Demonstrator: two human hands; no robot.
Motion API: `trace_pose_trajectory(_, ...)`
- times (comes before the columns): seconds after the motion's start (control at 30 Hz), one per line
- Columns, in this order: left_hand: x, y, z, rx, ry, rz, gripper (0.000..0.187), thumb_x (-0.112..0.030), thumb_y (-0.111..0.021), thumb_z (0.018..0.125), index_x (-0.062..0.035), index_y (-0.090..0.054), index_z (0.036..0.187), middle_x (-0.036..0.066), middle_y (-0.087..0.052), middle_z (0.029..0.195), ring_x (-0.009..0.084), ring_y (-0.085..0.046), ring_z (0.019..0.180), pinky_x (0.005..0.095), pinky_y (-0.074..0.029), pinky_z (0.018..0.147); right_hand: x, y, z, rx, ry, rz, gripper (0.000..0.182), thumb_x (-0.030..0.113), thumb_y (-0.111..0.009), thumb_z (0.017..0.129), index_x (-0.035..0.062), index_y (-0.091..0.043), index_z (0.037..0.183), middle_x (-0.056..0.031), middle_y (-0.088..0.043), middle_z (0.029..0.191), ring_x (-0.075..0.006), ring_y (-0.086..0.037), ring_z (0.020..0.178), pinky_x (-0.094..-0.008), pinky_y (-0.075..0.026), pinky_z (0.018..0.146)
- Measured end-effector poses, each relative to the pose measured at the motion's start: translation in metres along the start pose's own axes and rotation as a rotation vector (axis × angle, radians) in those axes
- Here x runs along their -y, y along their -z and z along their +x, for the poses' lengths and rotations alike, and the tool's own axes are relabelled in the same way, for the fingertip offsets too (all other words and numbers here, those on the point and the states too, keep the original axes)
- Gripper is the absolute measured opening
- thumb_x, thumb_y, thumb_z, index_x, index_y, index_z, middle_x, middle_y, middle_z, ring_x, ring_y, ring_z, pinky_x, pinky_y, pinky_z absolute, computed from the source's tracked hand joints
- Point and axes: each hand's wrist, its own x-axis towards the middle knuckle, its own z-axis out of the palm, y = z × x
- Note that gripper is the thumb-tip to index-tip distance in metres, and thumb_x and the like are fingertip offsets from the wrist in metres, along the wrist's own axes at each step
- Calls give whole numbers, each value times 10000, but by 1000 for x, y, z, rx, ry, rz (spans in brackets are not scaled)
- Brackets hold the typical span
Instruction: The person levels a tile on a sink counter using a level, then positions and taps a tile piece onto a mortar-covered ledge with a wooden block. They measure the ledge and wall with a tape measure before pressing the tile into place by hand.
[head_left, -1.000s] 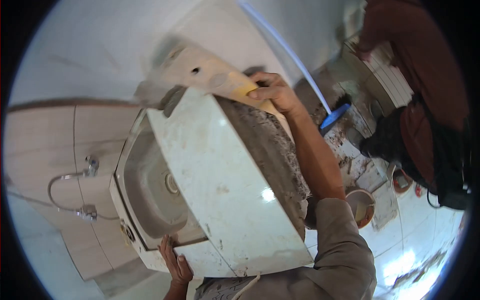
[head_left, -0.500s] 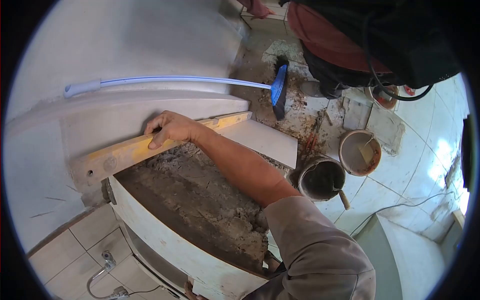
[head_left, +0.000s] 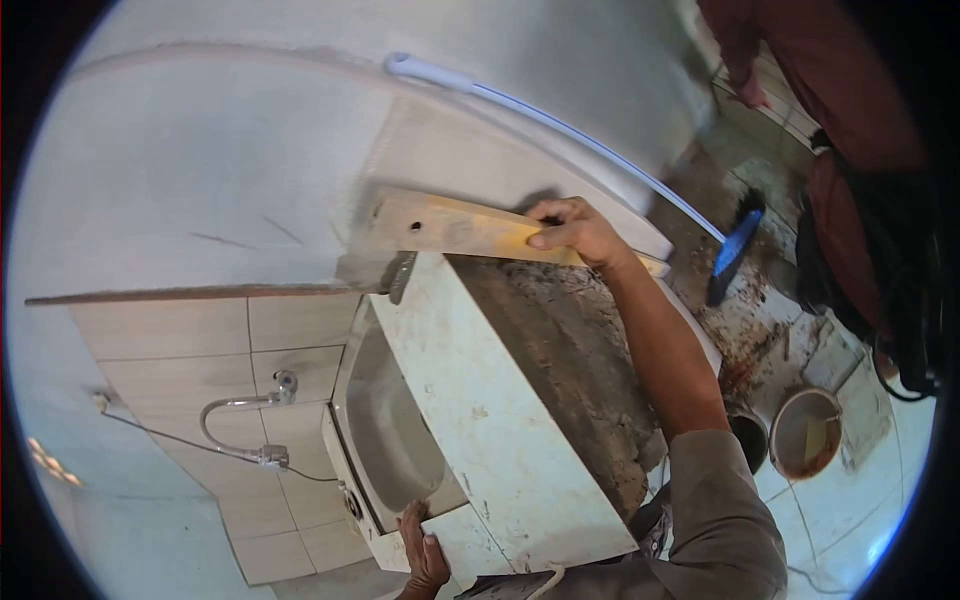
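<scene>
A yellow, cement-smeared spirit level (head_left: 465, 228) stands on edge against the wall. My right hand (head_left: 580, 232) grips it from above, thumb on the near face and fingers over the top. Below it, rough grey mortar (head_left: 560, 350) fills the bed behind a pale tile strip (head_left: 470, 400). The level's left end reaches past the strip's far corner, beside a dark metal piece (head_left: 402, 278). My left hand (head_left: 425, 553) rests at the tile's edge near the sink (head_left: 395, 430), fingers extended and apart. Part of its palm is out of view.
A blue-handled broom (head_left: 590, 145) leans along the wall ledge. A curved faucet (head_left: 235, 405) juts out left of the sink. Dirty buckets (head_left: 805, 435) stand on the debris-strewn floor at right, near a person in dark red clothing (head_left: 850, 90).
The view has swung left, bringing the sink, faucet and my left hand into fuller sight. My right hand still holds the level, which remains along the wall.
</scene>
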Motion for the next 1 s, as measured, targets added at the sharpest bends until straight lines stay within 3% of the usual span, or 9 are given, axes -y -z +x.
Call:
trace_pose_trajectory(0.4, 1, -3, -1, -63, -77, -22, 602, -352, -328, 960, 114, -393, 1336, 299, -409, 1361, 450, -357, 1290, 521, -201, 1108, 0, 1, 4, -4, -40, 11, 260, 113, -784, 684, 36, -700, 919, -10, -651, 858, -141, -582, 801, -266, -439, 780)
trace_pose_trajectory(0.5, -6, -8, 11, -169, -68, -15, 547, -271, -318, 990, 111, -336, 1381, 287, -323, 1439, 430, -313, 1333, 498, -206, 1127, 3, 2, 5, 5, -67, -49, 271, 157, -791, 688, 51, -697, 919, -2, -649, 866, -137, -574, 827, -257, -428, 789)
trace_pose_trajectory(0.57, -21, -10, 37, -244, -164, -43, 547, -280, -309, 1007, 100, -319, 1400, 281, -285, 1469, 424, -288, 1361, 509, -186, 1131, 5, 2, 3, 8, -61, -138, 295, 238, -766, 716, 55, -699, 938, -9, -640, 840, -141, -557, 813, -265, -412, 796)
trace_pose_trajectory(0.73, -71, 1, 82, -220, -399, -78, 568, -315, -328, 1017, 96, -316, 1408, 285, -250, 1501, 424, -239, 1399, 542, -121, 1137, 6, 5, 2, 54, -162, -169, 346, 219, -758, 762, 49, -648, 1042, -25, -640, 913, -130, -577, 854, -256, -442, 806)
trace_pose_trajectory(1.0, -82, -7, 49, -114, -339, -85, 571, -328, -372, 1001, 93, -339, 1386, 292, -266, 1490, 442, -244, 1390, 558, -113, 1133, 5, 8, 5, 91, -202, -191, 392, 240, -713, 820, 39, -584, 1131, -33, -596, 989, -130, -558, 908, -271, -457, 807)
